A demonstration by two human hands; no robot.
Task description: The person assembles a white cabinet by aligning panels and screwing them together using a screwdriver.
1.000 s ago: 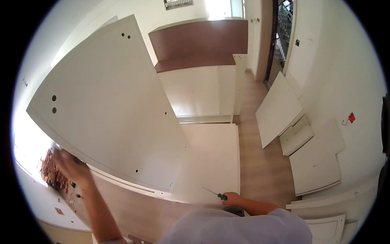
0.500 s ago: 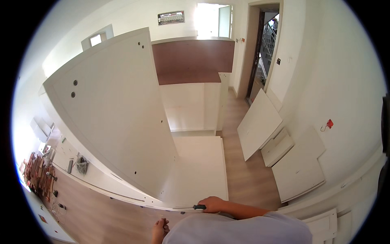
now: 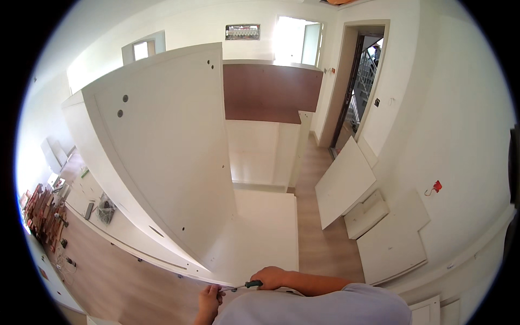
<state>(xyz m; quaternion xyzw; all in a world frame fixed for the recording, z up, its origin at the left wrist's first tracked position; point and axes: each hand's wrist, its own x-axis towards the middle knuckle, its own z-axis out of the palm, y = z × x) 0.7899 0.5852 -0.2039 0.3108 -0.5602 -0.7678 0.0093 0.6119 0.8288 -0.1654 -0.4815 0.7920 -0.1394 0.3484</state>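
The right hand [image 3: 269, 277] grips a slim green-handled screwdriver [image 3: 242, 285] level at the near lower edge of the tall white wooden cabinet panel [image 3: 168, 157], while the left hand [image 3: 208, 300] pinches its tip, apparently steadying it.

The large upright panel [image 3: 168, 157] is seen to be smooth white laminated board with a matt finish; small round holes are drilled in its face. The flat panel [image 3: 260, 233] lying below it is of the same white matt board. The back board [image 3: 271, 92] is shown in a dull brown, unlaminated surface. The floor [image 3: 124, 287] is finished in pale wood-grain planks with a slight sheen. The screwdriver [image 3: 246, 284] is fitted with a dark green plastic handle and a thin bright metal shaft. The sleeve [image 3: 319, 306] is made of soft, matt grey cloth. The walls [image 3: 449, 124] are painted plain matt white.
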